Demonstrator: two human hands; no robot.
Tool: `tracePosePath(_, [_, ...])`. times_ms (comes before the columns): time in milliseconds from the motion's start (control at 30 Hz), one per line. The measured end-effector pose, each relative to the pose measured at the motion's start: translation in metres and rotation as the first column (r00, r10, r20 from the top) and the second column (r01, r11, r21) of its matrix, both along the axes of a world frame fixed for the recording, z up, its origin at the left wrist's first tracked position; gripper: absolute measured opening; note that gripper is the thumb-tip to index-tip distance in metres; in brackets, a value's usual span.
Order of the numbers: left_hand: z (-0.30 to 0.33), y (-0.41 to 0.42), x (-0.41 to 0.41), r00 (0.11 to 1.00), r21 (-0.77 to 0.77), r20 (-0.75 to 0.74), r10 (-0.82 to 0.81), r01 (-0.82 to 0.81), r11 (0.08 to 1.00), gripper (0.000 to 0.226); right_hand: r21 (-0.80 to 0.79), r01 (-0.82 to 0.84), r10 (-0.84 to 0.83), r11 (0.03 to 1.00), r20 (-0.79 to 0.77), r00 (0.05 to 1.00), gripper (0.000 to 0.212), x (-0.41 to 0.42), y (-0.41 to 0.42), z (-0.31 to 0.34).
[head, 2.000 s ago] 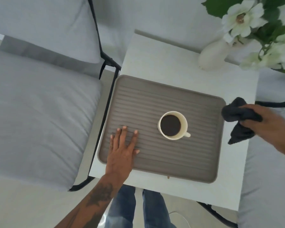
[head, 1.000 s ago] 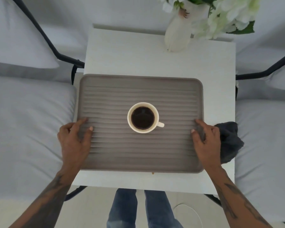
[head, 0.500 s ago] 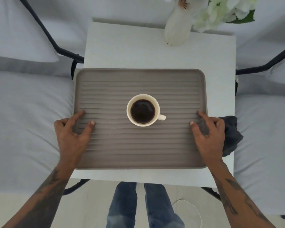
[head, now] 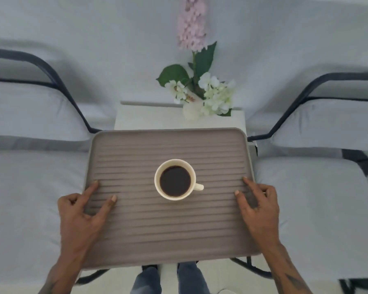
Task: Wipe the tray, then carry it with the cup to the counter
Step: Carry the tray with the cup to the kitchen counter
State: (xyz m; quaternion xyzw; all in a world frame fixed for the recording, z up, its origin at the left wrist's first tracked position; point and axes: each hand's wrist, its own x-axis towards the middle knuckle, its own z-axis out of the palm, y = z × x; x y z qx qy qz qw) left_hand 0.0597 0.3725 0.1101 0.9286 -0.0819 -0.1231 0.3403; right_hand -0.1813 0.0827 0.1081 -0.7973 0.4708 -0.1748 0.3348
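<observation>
The ribbed grey-brown tray [head: 168, 145] is lifted off the white side table [head: 149, 119] and fills the middle of the view. A cream cup [head: 175, 180] of dark coffee stands upright at its centre, handle to the right. My left hand [head: 83, 213] grips the tray's left edge, thumb and forefinger on top. My right hand [head: 258, 206] grips the right edge the same way. The dark cloth is hidden from view.
A white vase with white and pink flowers [head: 202, 96] stands at the table's far right. Grey cushioned chairs with black frames flank the table on the left [head: 30, 177] and on the right [head: 319, 187]. My legs in jeans [head: 170, 279] show below the tray.
The right hand put the cloth down beside the tray, then both hands took the tray's edges. The tray has risen off the table toward me, and my view has tilted up.
</observation>
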Motion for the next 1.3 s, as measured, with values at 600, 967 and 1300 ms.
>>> tracePosePath(600, [0.230, 0.027, 0.041, 0.967, -0.076, 0.108, -0.232, 0.241, 0.968, 0.067, -0.114, 0.091, -0.089, 0.989, 0.015, 0.996, 0.044, -0.009, 0.047, 0.240])
tracePosePath(967, [0.303, 0.014, 0.018, 0.953, -0.076, 0.248, -0.176, 0.201, 0.977, 0.061, -0.209, 0.142, -0.127, 0.968, 0.084, 0.988, 0.043, -0.034, 0.044, 0.294])
tracePosePath(1300, [0.272, -0.036, -0.009, 0.882, -0.019, 0.186, -0.432, 0.443, 0.896, 0.092, -0.215, 0.276, -0.262, 0.937, 0.090, 0.961, 0.050, -0.131, 0.037, 0.307])
